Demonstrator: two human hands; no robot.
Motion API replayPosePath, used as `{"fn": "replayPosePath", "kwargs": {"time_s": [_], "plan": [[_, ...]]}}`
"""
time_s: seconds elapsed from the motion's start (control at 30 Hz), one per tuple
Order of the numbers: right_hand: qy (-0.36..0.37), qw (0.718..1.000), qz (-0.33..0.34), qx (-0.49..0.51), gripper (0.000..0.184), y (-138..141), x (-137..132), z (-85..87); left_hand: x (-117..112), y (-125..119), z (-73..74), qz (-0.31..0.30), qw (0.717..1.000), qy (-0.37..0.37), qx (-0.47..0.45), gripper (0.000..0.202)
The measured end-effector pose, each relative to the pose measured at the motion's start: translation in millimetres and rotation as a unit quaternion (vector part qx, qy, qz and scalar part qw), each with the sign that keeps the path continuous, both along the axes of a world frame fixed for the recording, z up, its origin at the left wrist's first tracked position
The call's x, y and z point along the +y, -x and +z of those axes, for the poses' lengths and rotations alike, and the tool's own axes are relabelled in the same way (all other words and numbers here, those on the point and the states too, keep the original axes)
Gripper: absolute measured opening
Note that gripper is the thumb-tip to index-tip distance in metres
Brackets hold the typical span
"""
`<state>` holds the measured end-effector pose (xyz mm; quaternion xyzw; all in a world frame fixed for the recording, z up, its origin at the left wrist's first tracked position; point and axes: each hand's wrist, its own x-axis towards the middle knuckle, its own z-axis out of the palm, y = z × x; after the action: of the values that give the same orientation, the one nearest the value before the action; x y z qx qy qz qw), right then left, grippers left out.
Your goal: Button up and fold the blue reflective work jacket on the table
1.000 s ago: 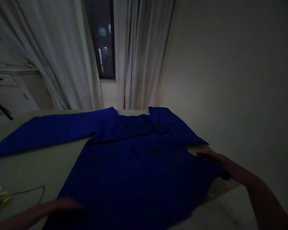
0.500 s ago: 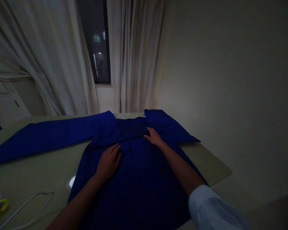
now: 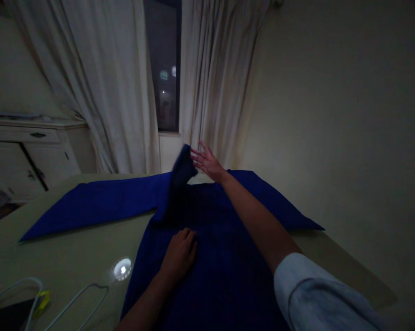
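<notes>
A dark blue long-sleeved garment (image 3: pixel 224 266) lies spread over the table, one sleeve (image 3: pixel 107 202) stretched to the left and the other sleeve (image 3: pixel 273 197) angled to the right. Near its top, a flap of the garment (image 3: pixel 184 168) stands raised and tilted. Beside that flap's upper edge is my right hand (image 3: pixel 209 163), in the air with fingers spread; whether the fingertips touch the cloth is unclear. My left hand (image 3: pixel 181 250) rests on the body of the garment, left of its middle, fingers lying on the cloth and not gripping it.
On the pale green table (image 3: pixel 79 253), a white cable (image 3: pixel 85 289) loops at the front left near a dark flat object (image 3: pixel 12 316) with a yellow piece. A bright round reflection shows beside the garment. Behind stand curtains (image 3: pixel 118 92), a window and a white cabinet (image 3: pixel 38 151).
My right hand has risen off the garment and moved toward the back left, and the flap has lifted from lying flat. My left hand stays on the cloth. The view has shifted left.
</notes>
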<state>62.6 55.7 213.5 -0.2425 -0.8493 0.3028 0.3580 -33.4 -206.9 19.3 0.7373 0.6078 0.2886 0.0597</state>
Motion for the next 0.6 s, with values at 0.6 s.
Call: {"fn": "replayPosePath", "kwargs": {"time_s": [0.6], "plan": [[-0.095, 0.903, -0.419, -0.024, 0.029, -126.4, -0.1, -33.8, -9.0, -2.9, 10.2, -0.003, 0.999, 0.034, 0.014, 0.022]]}}
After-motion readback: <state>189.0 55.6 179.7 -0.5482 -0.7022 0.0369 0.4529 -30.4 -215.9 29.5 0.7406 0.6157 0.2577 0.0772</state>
